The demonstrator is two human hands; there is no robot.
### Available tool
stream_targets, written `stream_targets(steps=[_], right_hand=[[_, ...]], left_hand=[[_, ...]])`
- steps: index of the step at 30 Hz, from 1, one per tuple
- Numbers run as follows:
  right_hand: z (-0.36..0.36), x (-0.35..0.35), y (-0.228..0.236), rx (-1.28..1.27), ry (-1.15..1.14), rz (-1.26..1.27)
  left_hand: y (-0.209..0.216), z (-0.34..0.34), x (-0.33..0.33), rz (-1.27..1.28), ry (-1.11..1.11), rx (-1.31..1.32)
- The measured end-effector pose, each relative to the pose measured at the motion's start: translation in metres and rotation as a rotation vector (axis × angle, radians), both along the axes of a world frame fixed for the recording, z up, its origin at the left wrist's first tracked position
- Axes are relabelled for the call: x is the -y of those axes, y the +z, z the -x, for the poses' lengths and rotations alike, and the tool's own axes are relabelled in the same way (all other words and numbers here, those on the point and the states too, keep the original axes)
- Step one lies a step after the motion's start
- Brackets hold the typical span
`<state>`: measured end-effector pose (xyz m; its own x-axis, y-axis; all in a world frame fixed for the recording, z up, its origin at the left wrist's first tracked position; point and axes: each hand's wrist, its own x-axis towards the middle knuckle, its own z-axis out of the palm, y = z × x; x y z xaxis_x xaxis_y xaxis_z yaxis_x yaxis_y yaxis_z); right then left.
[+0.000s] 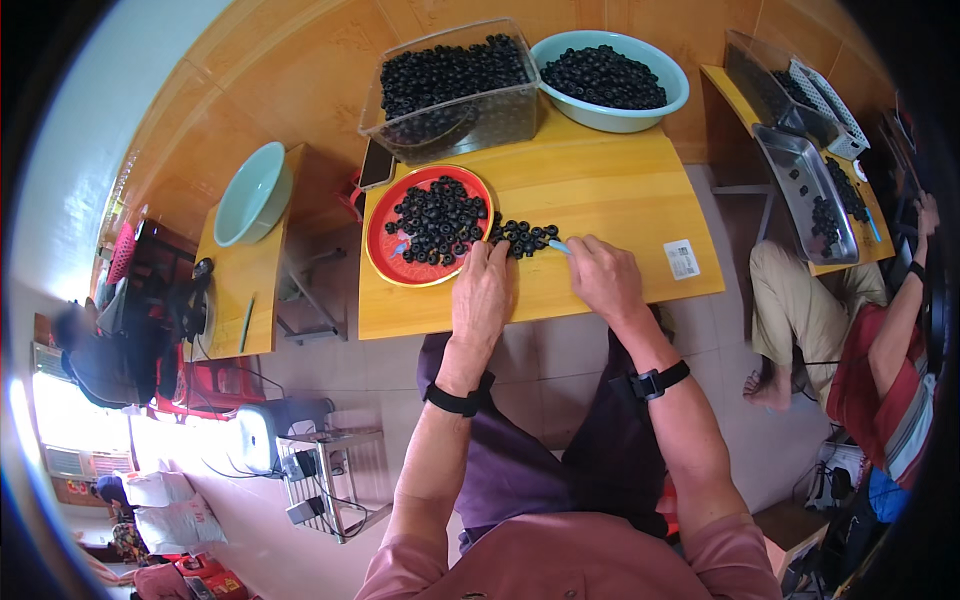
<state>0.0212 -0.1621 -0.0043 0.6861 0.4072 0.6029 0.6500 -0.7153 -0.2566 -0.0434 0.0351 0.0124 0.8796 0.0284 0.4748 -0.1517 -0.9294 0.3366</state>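
A loose cluster of small black ring-shaped parts (pixel 522 238) lies on the yellow table (pixel 600 180), just right of a round red tray (pixel 380 250) that holds a heap of the same parts. My left hand (pixel 482 300) is at the tray's right rim, its fingers closed together beside the cluster; whatever is between the fingertips is hidden. From my right hand (pixel 605 275), which is closed, a slim light-blue tool (pixel 560 247) sticks out to the left, toward the cluster. Its far end cannot be made out. A small pale bluish piece (pixel 401 247) lies in the tray.
Behind the tray stand a clear plastic bin (pixel 470 125) and a pale green basin (pixel 610 120), both full of black parts. A dark flat phone-like object (pixel 377 163) lies left. To the right, a person (pixel 880 370) sits by another table with a metal tray (pixel 800 190).
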Motion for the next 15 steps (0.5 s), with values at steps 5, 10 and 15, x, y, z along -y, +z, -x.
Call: stream_targets(steps=[5,10,15], right_hand=[[0.001,0.001,-0.001,-0.055,-0.001,-0.008],[0.000,0.002,0.000,-0.056,0.016,-0.015],[0.000,0.003,0.001,-0.063,0.018,-0.013]], left_hand=[[-0.005,0.010,0.004,0.043,0.074,-0.124],[0.004,0.007,0.004,0.071,-0.015,0.012],[-0.001,0.008,0.004,0.126,-0.037,-0.079]])
